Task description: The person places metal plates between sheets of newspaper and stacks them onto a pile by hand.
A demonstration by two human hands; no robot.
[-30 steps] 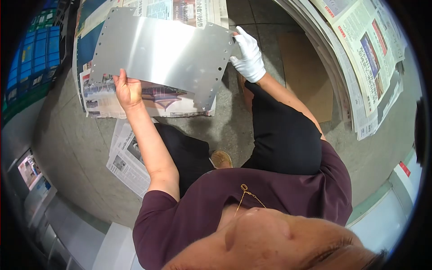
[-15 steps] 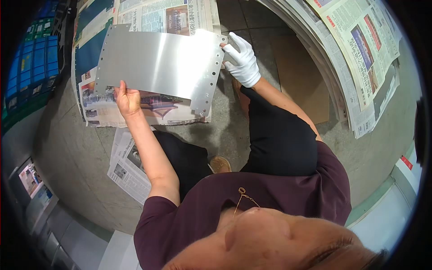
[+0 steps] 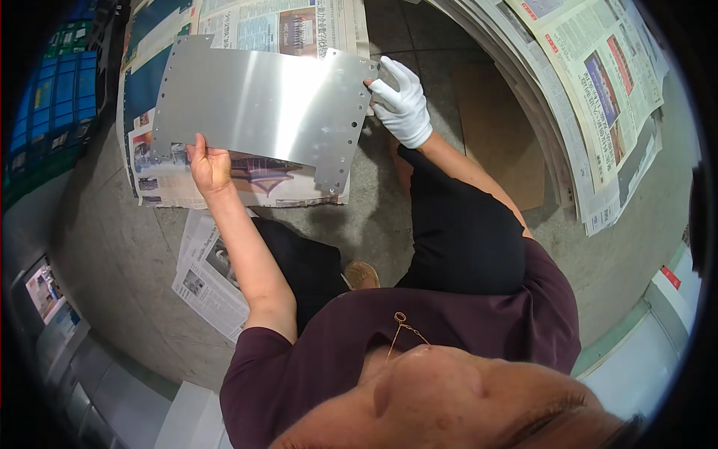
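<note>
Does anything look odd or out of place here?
Yes, mildly: the right hand wears a glove with a bare fingertip showing, while the left hand is bare, an odd mismatch. Newspaper also lies askew on the floor. The metal sheet shows no clear damage.

Metal sheet (image 3: 247, 97) over newspapers (image 3: 258, 26)

The bare left hand (image 3: 211, 168) is pinching, its arm (image 3: 253, 251) reaching forward; the gloved right hand (image 3: 404, 108) is gripping, fingers (image 3: 391, 69) parted.
</note>
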